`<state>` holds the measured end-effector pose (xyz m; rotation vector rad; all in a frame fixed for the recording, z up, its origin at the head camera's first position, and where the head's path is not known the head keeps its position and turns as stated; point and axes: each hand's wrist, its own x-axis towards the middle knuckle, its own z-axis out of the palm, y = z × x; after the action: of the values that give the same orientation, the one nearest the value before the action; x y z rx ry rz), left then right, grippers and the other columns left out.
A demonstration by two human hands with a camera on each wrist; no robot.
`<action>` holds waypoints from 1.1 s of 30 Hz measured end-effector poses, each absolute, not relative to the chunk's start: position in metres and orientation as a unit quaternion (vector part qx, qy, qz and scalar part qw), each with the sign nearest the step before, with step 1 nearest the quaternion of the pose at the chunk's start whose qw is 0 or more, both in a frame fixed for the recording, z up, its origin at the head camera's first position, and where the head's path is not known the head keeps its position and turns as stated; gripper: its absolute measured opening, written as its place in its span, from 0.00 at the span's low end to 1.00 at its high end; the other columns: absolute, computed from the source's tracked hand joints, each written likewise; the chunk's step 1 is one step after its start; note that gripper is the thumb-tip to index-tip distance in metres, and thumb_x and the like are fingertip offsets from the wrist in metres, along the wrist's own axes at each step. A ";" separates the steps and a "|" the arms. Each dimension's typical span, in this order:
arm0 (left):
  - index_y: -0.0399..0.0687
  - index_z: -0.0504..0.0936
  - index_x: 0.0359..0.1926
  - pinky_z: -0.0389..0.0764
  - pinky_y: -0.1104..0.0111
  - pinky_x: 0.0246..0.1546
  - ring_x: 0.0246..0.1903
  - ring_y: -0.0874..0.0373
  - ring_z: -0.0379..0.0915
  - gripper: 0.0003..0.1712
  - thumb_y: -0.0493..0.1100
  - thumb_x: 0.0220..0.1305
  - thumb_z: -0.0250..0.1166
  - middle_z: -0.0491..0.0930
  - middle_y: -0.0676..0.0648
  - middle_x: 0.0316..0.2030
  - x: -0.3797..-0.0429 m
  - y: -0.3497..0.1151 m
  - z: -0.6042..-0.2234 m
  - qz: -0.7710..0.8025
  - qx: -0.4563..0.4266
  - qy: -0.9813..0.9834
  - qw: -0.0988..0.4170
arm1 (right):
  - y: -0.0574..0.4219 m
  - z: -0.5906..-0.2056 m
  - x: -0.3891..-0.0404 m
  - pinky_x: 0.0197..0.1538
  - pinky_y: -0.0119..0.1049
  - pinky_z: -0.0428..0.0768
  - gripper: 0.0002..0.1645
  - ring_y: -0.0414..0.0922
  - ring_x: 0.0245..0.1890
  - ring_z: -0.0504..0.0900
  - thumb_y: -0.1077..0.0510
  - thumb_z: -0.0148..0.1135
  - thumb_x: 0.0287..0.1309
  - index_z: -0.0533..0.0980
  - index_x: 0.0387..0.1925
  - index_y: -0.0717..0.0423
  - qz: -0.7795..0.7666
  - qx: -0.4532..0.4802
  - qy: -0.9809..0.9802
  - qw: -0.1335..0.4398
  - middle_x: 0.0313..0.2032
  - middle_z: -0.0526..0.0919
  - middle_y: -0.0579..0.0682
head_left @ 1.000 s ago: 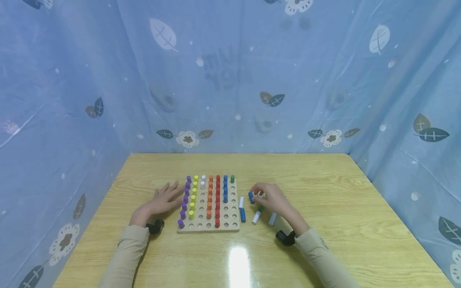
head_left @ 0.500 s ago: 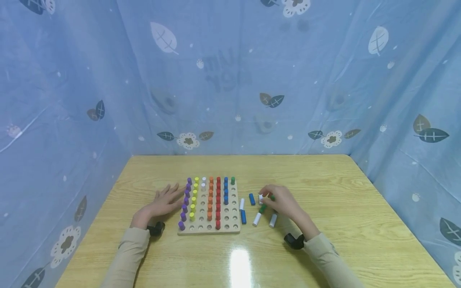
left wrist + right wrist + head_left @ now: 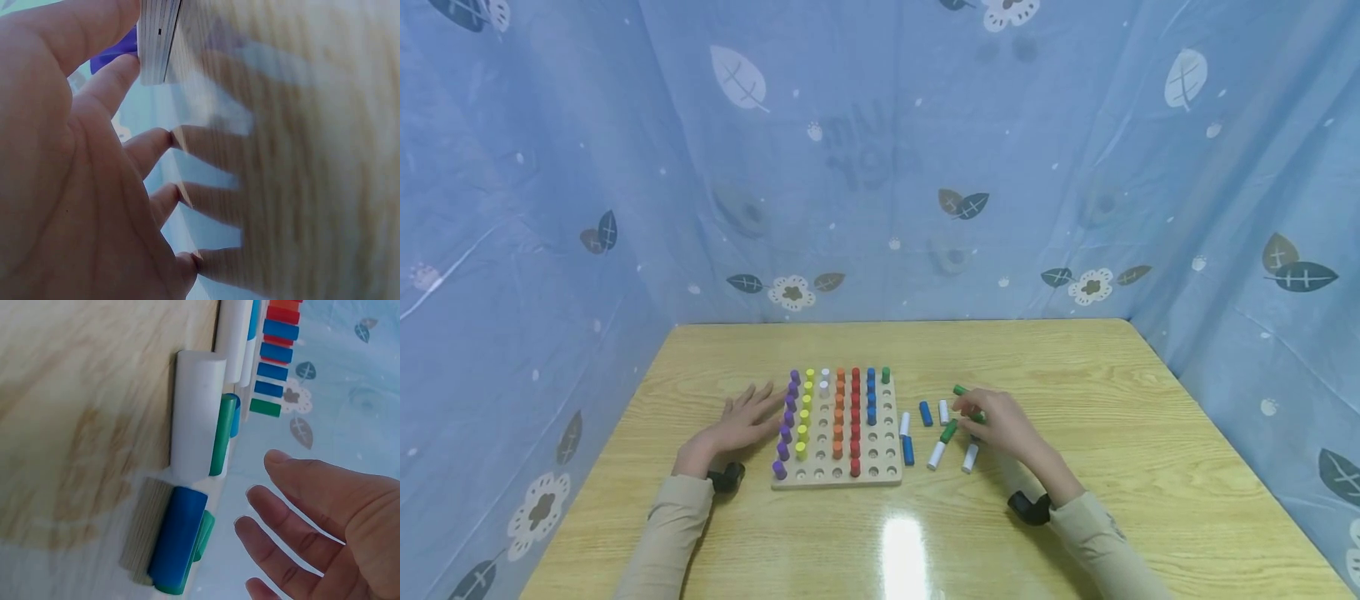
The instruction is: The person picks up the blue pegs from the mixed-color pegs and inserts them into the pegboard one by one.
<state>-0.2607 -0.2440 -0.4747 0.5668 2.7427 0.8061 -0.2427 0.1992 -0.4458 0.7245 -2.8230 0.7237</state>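
Observation:
My left hand (image 3: pixel 745 425) lies spread on the table at the left side of a wooden pegboard (image 3: pixel 820 482). In the left wrist view its fingertips rest on the tabletop, thumb and index finger right at the board's edge (image 3: pixel 156 44). To the right of the board my right hand (image 3: pixel 1003 425) hovers over loose pegs, fingers relaxed and apart, nothing between them. Around its fingertips lie a green peg (image 3: pixel 960 389) and another green peg (image 3: pixel 977 416). In the right wrist view a blue peg (image 3: pixel 179 531) and a white peg (image 3: pixel 197 419) lie before the fingers.
Standing in the board are rows of purple (image 3: pixel 786 433), yellow (image 3: pixel 802 432), orange (image 3: pixel 838 432), red (image 3: pixel 854 432) and blue pegs (image 3: pixel 871 400), with bare holes between. Several white, blue and green pegs (image 3: pixel 950 431) lie loose beside it. A blue patterned curtain (image 3: pixel 880 167) surrounds the table.
My right hand has moved rightward, from a blue peg past a white peg to the green pegs; both passed pegs now lie upright on the table, side by side. My left hand stays put.

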 end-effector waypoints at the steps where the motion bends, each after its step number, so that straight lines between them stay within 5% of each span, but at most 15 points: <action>1: 0.54 0.51 0.71 0.25 0.34 0.60 0.69 0.32 0.27 0.35 0.59 0.69 0.47 0.41 0.36 0.71 -0.260 -0.244 -0.474 0.275 0.193 0.935 0.113 | 0.201 -0.446 -0.242 0.36 0.37 0.79 0.11 0.44 0.32 0.81 0.61 0.69 0.49 0.80 0.37 0.54 0.239 0.243 -0.937 0.071 0.32 0.83 0.46; 23: 0.56 0.51 0.72 0.24 0.34 0.60 0.69 0.33 0.26 0.36 0.62 0.68 0.45 0.41 0.36 0.71 -0.263 -0.246 -0.480 0.264 0.191 0.939 0.111 | 0.226 -0.454 -0.229 0.37 0.37 0.79 0.08 0.41 0.32 0.80 0.62 0.70 0.46 0.80 0.31 0.52 0.230 0.230 -0.945 0.031 0.30 0.81 0.43; 33: 0.56 0.51 0.72 0.24 0.34 0.60 0.69 0.33 0.26 0.36 0.62 0.68 0.45 0.41 0.37 0.72 -0.263 -0.246 -0.480 0.264 0.191 0.939 0.111 | 0.230 -0.459 -0.228 0.31 0.29 0.77 0.09 0.37 0.28 0.78 0.63 0.71 0.44 0.81 0.31 0.53 0.213 0.239 -0.947 0.032 0.29 0.80 0.42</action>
<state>-0.2633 -0.2457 -0.4802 0.5598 2.7575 0.7752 -0.2285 0.2296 -0.4586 0.7346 -2.9161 0.6558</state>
